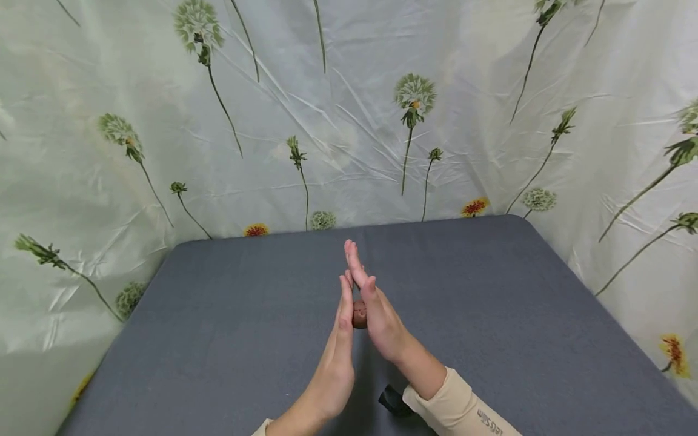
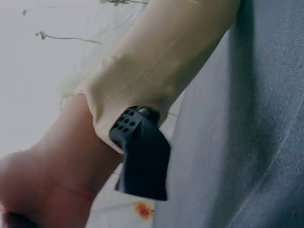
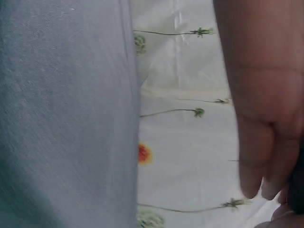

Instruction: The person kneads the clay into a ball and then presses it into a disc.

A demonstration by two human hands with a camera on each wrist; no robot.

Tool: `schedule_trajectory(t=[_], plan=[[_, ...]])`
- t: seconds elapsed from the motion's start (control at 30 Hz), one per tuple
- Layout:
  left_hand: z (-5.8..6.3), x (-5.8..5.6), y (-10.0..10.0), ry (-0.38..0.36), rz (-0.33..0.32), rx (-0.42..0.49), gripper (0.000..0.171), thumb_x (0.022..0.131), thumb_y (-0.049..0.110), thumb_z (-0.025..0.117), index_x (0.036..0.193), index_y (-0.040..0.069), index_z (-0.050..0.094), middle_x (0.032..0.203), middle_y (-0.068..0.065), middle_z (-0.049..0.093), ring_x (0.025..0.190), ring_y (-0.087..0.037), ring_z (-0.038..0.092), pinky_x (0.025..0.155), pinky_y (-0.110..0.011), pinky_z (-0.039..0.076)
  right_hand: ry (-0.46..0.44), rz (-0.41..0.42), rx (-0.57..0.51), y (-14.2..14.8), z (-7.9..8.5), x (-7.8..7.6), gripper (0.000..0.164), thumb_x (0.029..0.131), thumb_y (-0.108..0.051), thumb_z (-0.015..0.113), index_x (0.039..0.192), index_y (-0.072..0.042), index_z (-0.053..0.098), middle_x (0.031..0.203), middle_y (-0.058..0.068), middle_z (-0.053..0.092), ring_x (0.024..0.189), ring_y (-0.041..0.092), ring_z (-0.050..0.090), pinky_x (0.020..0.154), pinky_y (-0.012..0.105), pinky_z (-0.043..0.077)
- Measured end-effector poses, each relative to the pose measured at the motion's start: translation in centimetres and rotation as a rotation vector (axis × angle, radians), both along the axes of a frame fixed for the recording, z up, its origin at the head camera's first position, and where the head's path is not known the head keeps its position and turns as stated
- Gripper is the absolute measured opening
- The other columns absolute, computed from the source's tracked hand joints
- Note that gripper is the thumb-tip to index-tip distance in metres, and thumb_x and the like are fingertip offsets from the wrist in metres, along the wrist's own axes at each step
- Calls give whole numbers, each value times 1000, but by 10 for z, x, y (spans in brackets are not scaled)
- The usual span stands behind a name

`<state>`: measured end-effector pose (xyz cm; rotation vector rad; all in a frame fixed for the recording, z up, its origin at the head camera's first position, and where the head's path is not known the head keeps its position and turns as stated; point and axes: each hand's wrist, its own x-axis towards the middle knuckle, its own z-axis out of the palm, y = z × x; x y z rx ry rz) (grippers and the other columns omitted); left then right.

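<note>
A small brown ball (image 1: 360, 316), like clay or dough with cracks on its surface, sits between the two palms in the head view. My left hand (image 1: 336, 357) presses against its left side, fingers straight and pointing up and away. From the other side my right hand (image 1: 386, 326) presses on it, its fingers also straight and reaching past the left fingertips. The palms face each other and hide most of the ball. In the right wrist view, straight fingers (image 3: 256, 156) show beside a dark patch that is too cut off to identify.
A grey cloth-covered table (image 1: 245, 315) lies below the hands. White fabric with printed flowers (image 1: 354, 121) hangs behind and at both sides. A black strap (image 2: 145, 161) hangs from a beige sleeve (image 2: 156, 57); its end also shows under the right wrist in the head view.
</note>
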<state>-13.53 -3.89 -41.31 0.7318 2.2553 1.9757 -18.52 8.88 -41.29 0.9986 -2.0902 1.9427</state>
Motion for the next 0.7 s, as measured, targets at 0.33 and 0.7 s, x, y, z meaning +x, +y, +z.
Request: schedule_trajectory(t=[0.33, 0.7], plan=[[15, -20, -24, 160, 184, 11, 60, 116, 48, -2, 173, 28, -6, 181, 12, -6, 169, -22, -5, 135, -39, 11, -87, 103, 12, -31, -12, 21, 63, 118, -42, 1, 172, -11, -6, 182, 1, -7, 168, 24, 1, 130, 18, 13], [-2, -23, -12, 80, 40, 65, 55, 118, 34, -2, 172, 33, -9, 182, 9, -7, 169, -20, -1, 128, -19, 16, 189, -93, 92, -19, 4, 22, 59, 120, -32, 8, 172, -4, 6, 182, 9, 4, 170, 26, -1, 135, 26, -6]])
